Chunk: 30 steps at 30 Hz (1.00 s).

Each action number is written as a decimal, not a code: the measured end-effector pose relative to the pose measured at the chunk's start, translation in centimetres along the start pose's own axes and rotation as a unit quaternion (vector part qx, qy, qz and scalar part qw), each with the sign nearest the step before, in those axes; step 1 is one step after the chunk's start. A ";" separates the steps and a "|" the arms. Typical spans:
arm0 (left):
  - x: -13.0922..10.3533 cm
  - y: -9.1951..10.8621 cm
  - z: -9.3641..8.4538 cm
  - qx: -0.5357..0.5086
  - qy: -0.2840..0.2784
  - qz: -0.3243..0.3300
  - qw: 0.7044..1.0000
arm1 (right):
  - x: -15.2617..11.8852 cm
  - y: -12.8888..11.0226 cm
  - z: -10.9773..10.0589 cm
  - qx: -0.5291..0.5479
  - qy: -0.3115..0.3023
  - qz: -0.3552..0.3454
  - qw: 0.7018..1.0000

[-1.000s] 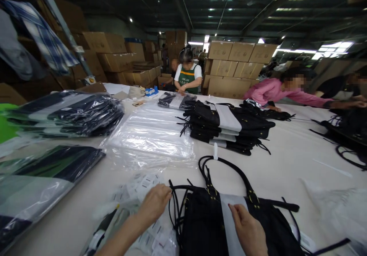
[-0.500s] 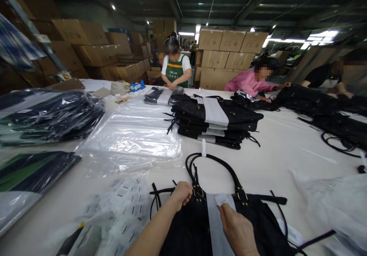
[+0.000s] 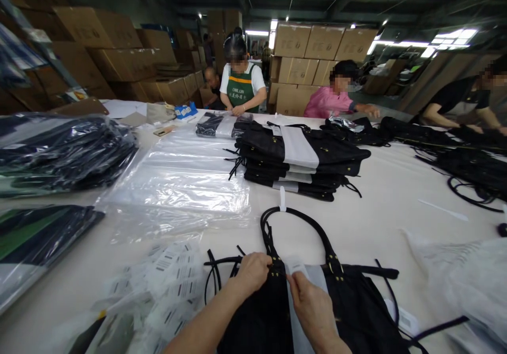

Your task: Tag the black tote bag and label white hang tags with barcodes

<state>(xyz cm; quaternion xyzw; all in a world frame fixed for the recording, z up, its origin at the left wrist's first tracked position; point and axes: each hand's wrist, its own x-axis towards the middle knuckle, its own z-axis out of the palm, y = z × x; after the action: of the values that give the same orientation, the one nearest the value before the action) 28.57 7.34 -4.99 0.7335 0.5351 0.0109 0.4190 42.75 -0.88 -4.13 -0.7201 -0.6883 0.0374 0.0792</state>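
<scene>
A black handbag [image 3: 356, 306] lies flat in front of me, its looped handle [image 3: 312, 222] pointing away and a white paper band [image 3: 317, 276] round its middle. My left hand [image 3: 252, 276] is closed at the base of the left handle strap, by the brass fittings; what its fingers pinch is hidden. Close beside it, my right hand [image 3: 312, 304] pinches the lower left edge of a white label tag [image 3: 296, 264] over the band. A thin dark line, perhaps a cord, runs between the two hands. A white wrap [image 3: 282, 199] circles the handle top.
Barcode labels in clear plastic [image 3: 174, 275] lie to the left. Beyond are clear bags [image 3: 190, 179], stacked black handbags [image 3: 301, 153] and wrapped goods [image 3: 67, 150]. A co-worker in a green apron [image 3: 242, 90] and one in pink [image 3: 328, 98] stand across the table [image 3: 380, 206].
My right hand has moved left and up with the tag, close to my left hand. My left hand has shifted slightly right onto the strap base. The pink-sleeved co-worker has straightened up somewhat.
</scene>
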 end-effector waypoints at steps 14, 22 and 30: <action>-3.1 -1.2 0.4 0.256 0.165 0.147 0.941 | -1.5 -0.6 -3.1 -0.123 -0.076 -0.071 0.987; -3.2 -2.0 1.7 0.164 0.176 0.217 0.946 | -2.3 -2.3 -3.6 -0.058 -0.204 -0.041 0.976; -3.1 -1.4 1.8 0.110 0.161 0.286 0.938 | -0.8 0.2 -0.9 0.290 -0.354 0.119 0.881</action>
<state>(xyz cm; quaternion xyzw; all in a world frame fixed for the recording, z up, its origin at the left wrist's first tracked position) 26.99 3.89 -5.72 0.8856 0.3609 0.1891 0.2228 43.01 -1.74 -3.30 -0.6800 -0.5384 0.4968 0.0310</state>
